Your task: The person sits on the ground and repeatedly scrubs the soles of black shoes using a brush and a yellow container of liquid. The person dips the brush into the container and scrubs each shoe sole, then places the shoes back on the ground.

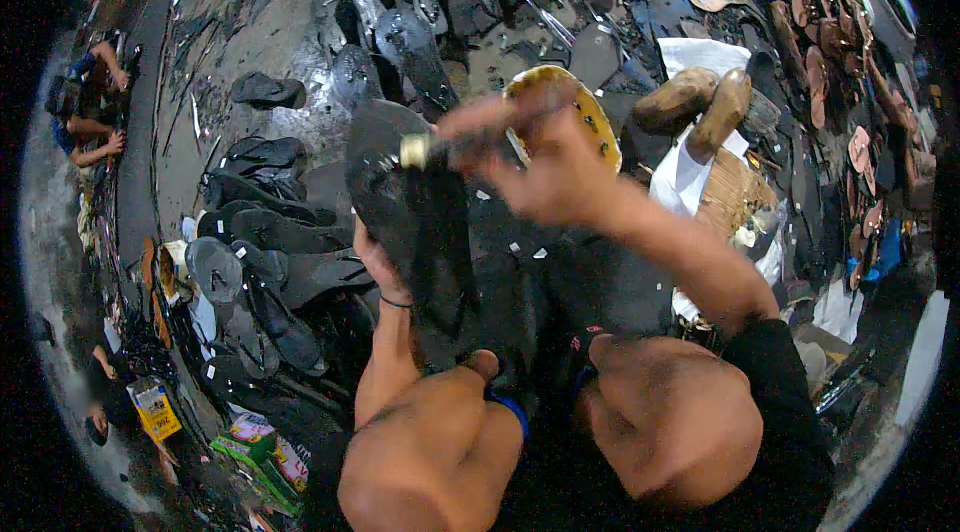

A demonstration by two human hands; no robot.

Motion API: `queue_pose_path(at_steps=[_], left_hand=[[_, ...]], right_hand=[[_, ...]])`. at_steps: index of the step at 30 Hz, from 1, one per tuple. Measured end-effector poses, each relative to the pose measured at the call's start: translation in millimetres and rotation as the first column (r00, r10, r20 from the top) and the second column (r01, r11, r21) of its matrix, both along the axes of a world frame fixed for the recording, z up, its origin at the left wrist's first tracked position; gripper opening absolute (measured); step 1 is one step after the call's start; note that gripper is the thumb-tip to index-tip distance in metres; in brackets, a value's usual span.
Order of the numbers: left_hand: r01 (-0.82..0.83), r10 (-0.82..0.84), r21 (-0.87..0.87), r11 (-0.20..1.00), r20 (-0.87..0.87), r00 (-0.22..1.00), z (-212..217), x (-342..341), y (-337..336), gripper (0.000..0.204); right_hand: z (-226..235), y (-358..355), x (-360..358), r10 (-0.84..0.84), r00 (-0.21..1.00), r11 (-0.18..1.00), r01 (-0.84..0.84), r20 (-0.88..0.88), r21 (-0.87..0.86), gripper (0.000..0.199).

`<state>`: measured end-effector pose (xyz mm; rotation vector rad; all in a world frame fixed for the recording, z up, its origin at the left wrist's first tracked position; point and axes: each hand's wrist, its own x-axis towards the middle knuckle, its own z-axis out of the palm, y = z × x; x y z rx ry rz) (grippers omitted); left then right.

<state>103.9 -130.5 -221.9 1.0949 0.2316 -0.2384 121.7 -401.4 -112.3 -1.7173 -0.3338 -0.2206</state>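
In front of me, my left hand (378, 267) grips a black sandal (425, 222) from its left side and underneath, tilted up with the broad toe end away from me. My right hand (560, 167), smeared by motion, is closed around a dark-handled brush (412, 151). The pale tip of this brush is over the sandal's toe end, touching it or just above; I cannot tell which. Just beyond the right hand is a yellow tub (606, 137) with dark smears on its inner wall, partly hidden by that hand.
Black sandals (265, 317) lie heaped on the left, and several sole pieces (405, 42) stretch across the far floor. Wooden shoe lasts (722, 112) rest on the right near cardboard (738, 197). Brown sandals (815, 82) line the far right. Another person (85, 112) sits at far left.
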Motion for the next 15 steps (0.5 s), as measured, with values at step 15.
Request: queue_pose_path(at_steps=[15], left_hand=[[0.017,-0.344,-0.594,0.804,-0.442,0.828,51.1,-102.6,43.9,0.056]], right_hand=[[-42.6,-81.5,-24.3,-0.514,0.847,0.701,0.507,0.138,-0.501,0.024]])
